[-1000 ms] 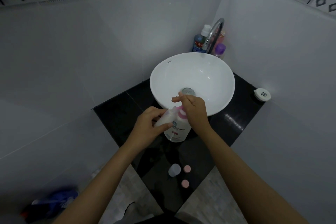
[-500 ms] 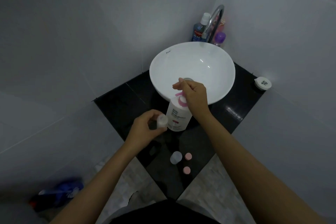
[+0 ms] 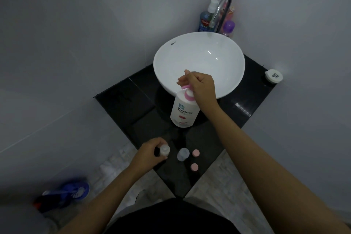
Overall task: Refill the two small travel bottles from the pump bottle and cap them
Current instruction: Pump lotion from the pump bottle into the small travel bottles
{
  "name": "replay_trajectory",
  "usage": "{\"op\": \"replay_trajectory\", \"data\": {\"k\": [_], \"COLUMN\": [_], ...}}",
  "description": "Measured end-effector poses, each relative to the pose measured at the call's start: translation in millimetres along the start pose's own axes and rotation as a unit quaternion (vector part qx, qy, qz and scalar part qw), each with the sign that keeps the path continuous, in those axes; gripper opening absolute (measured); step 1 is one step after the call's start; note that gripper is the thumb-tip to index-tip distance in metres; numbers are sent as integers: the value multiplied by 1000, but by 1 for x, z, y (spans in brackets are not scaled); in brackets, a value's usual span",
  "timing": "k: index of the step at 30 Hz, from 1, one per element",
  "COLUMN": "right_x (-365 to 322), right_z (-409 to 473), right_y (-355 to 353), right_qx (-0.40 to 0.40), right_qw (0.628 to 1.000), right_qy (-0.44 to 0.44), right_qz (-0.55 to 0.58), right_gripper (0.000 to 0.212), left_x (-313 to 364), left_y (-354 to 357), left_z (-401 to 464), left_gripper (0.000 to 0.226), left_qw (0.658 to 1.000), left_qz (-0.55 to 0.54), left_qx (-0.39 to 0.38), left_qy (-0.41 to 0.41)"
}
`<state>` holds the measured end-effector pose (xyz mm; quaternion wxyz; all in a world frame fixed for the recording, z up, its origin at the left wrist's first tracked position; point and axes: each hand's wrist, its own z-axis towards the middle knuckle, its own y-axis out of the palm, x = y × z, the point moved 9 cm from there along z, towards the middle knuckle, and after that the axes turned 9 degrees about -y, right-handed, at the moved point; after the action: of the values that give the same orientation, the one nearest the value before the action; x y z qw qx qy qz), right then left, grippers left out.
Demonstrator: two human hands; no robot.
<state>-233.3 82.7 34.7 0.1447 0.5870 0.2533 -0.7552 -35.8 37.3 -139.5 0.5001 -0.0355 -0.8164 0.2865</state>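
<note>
A white pump bottle (image 3: 183, 112) with a pink pump head stands on the black counter (image 3: 144, 119) in front of the sink. My right hand (image 3: 201, 86) rests curled over its pump head. My left hand (image 3: 152, 152) grips a small travel bottle (image 3: 164, 150), uncapped, low at the counter's near corner. A second small clear travel bottle (image 3: 183, 154) stands just right of it, also uncapped. Two pink caps (image 3: 195, 153) (image 3: 194, 167) lie on the counter beside that bottle.
A white bowl sink (image 3: 199, 59) with a chrome tap (image 3: 224, 7) sits behind the pump bottle. Mouthwash (image 3: 206, 19) and a purple-capped bottle (image 3: 228, 27) stand in the corner. A white round container (image 3: 274, 76) is at the counter's right end. A blue toilet brush (image 3: 64, 194) lies on the floor.
My left hand has carried the small bottle away from the pump spout, down toward the counter's near corner beside the other small bottle. My right hand stays on the pump head.
</note>
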Motion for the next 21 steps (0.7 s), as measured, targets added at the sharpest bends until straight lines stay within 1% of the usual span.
{"op": "replay_trajectory", "data": {"k": [2, 5, 7, 13, 17, 19, 21], "right_x": [0, 0, 1, -1, -2, -3, -3], "right_z": [0, 0, 0, -2, -2, -3, -3], "right_y": [0, 1, 1, 0, 0, -1, -1], "right_qx": [-2, -3, -3, -2, 0, 2, 2], "right_qw": [1000, 1000, 1000, 1000, 1000, 1000, 1000], "right_qy": [0, 0, 2, 2, 1, -2, -3], "right_qz": [0, 2, -1, -3, -4, -9, -11], "right_gripper": [35, 36, 36, 36, 36, 36, 36], "left_x": [1, 12, 26, 57, 60, 58, 58], "left_y": [0, -3, -3, 19, 30, 31, 31], "left_z": [0, -2, -3, 0, 4, 6, 6], "left_gripper": [43, 67, 71, 67, 63, 57, 46], "left_qw": [1000, 994, 987, 973, 966, 966, 964], "left_qz": [18, 99, 137, 205, 231, 234, 239], "left_qx": [3, 32, 49, 5, -21, -21, -11], "left_qy": [6, 38, 70, 110, 110, 108, 115]}}
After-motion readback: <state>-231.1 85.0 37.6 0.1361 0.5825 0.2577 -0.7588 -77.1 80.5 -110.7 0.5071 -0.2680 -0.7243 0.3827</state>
